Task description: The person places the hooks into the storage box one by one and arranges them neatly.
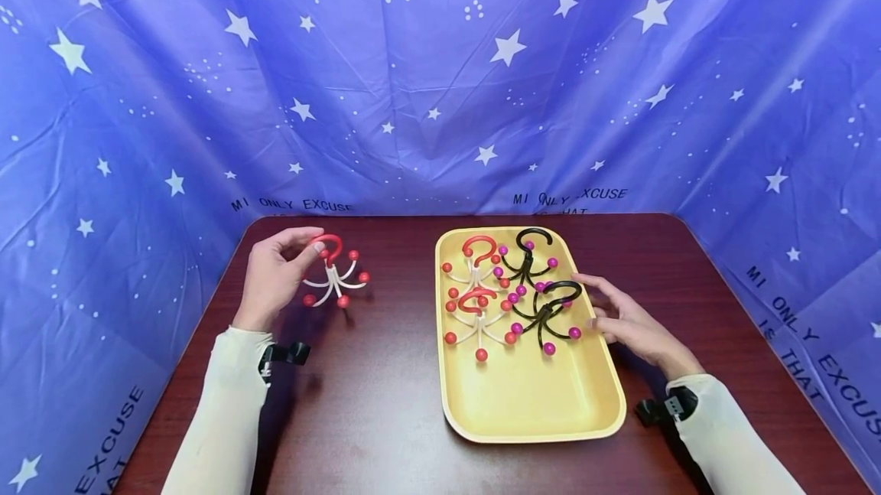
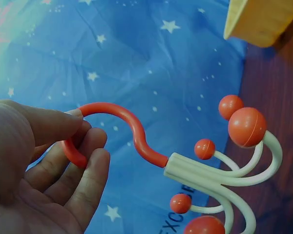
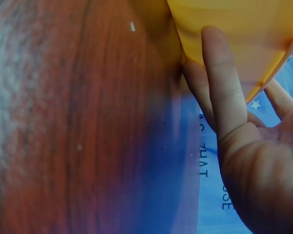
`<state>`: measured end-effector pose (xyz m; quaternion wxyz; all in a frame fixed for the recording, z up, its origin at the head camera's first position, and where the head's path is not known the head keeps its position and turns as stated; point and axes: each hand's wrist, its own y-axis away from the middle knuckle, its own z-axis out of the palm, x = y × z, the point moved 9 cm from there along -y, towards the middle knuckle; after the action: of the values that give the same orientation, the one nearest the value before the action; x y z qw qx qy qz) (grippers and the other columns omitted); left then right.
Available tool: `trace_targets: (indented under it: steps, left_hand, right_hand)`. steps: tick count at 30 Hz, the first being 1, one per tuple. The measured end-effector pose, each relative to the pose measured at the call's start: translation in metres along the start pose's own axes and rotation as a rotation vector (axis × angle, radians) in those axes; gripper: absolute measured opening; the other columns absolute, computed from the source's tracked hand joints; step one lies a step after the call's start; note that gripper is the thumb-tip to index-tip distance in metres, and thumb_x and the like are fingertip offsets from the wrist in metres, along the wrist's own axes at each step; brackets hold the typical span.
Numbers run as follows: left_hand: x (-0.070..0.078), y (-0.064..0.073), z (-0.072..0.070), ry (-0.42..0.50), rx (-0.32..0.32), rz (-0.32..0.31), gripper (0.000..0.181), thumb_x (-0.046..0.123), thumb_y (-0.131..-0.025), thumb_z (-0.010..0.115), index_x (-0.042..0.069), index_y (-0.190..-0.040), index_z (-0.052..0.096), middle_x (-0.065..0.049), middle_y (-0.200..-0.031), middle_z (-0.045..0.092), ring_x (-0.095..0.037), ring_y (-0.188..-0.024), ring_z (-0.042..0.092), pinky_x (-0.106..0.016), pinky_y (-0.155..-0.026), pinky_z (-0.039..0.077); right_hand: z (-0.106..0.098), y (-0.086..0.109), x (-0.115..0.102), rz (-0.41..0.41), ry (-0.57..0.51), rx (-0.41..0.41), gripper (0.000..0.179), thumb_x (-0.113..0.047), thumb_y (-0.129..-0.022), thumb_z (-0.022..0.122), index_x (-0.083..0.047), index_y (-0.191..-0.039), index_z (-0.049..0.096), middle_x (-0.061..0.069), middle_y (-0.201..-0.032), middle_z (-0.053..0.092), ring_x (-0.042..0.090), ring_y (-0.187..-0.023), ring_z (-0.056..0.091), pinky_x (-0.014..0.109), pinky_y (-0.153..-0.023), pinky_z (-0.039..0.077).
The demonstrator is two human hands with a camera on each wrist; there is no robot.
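In the head view my left hand [image 1: 275,271] pinches the red hook top of a white multi-arm hook hanger [image 1: 335,281] with red ball tips. The left wrist view shows thumb and fingers around the curved red end [image 2: 110,108], the white arms spreading away from the hand. My right hand [image 1: 633,327] touches the right side of a yellow tray [image 1: 530,411]. In the right wrist view its straight fingers [image 3: 222,78] lie along the tray's outer wall [image 3: 249,44].
Inside the tray's far half lie two red-and-white hangers [image 1: 480,320] and two black hangers [image 1: 546,311] with purple ball tips. The tray stands on a dark red-brown table [image 1: 372,403]. A blue star-printed curtain [image 1: 385,59] surrounds the table's back and sides.
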<state>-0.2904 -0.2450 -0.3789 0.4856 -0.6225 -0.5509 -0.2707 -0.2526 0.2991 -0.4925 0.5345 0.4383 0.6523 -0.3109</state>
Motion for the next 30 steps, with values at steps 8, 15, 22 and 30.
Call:
trace_targets:
  steps: [8,15,22,30]
  left_hand:
    - [0.029,0.007,0.004,-0.038,0.006,0.084,0.025,0.019,-0.096,0.08,0.012,-0.12,0.08,-0.003,-0.099,0.082,0.0,-0.083,0.071,-0.016,-0.069,0.052]
    - [0.054,0.014,0.009,-0.067,0.009,0.15,0.024,0.015,-0.094,0.081,0.009,-0.118,0.08,-0.009,-0.096,0.082,0.005,-0.082,0.069,-0.014,-0.071,0.05]
    - [0.077,0.024,0.018,-0.023,-0.028,0.177,0.024,0.013,-0.094,0.082,0.009,-0.117,0.08,-0.012,-0.096,0.082,0.006,-0.084,0.071,-0.012,-0.073,0.053]
    - [0.091,0.035,0.031,0.014,-0.088,0.158,0.024,0.01,-0.092,0.083,0.009,-0.116,0.08,-0.009,-0.099,0.082,0.001,-0.083,0.074,-0.015,-0.072,0.057]
  right_hand:
    - [0.001,0.001,-0.001,0.003,-0.025,-0.006,0.077,0.009,-0.096,0.055,-0.005,-0.165,0.023,0.042,-0.143,0.047,0.021,-0.101,0.074,0.047,-0.071,0.065]
    - [0.003,0.001,-0.003,-0.007,-0.03,-0.018,0.077,0.01,-0.096,0.054,-0.005,-0.164,0.022,0.042,-0.14,0.049,0.022,-0.102,0.075,0.05,-0.071,0.066]
    - [0.003,0.001,-0.005,-0.021,-0.016,-0.02,0.075,0.009,-0.096,0.054,-0.005,-0.164,0.024,0.042,-0.139,0.048,0.023,-0.101,0.075,0.05,-0.071,0.066]
    - [0.002,0.0,-0.003,-0.006,-0.01,-0.013,0.077,0.009,-0.096,0.055,-0.003,-0.164,0.022,0.043,-0.14,0.048,0.022,-0.1,0.075,0.049,-0.071,0.066]
